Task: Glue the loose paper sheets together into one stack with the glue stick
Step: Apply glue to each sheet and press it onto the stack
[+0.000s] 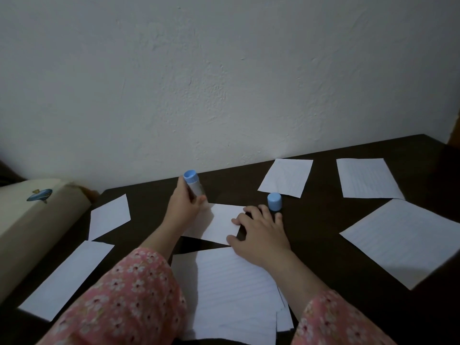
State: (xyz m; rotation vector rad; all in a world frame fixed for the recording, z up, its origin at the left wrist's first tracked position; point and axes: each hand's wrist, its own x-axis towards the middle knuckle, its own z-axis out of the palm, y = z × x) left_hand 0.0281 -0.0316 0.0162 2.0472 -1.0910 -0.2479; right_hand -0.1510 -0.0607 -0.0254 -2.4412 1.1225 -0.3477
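The glue stick (193, 186) is tilted in the left hand (183, 207), its blue end up and toward the wall, its lower end down at the top left corner of a small white sheet (220, 224) near the middle of the dark table (323, 220). The fingers of that hand are curled round the stick's barrel, with the fingertips (200, 199) showing just beside its lower end; whether the tip touches the paper is hidden by the hand. The right hand (258, 232) lies flat on the right edge of the same sheet, fingers spread and straight, pressing it down; 2 fingertips reach past the paper onto the table. Just beyond those fingers stands a blue cap (274, 201), upright and near the fingertips.

Nearer the person, a larger lined sheet (229, 290) lies under both forearms, with more paper edges showing under its right side. Both arms wear pink floral sleeves (129, 295). Loose sheets lie apart around this: 2 on the left (108, 215) (67, 277), 2 at the back by the wall (286, 176) (366, 178), and 1 large lined one on the right (403, 240). At far left a cream object (29, 220) with a small blue sticker adjoins the table.
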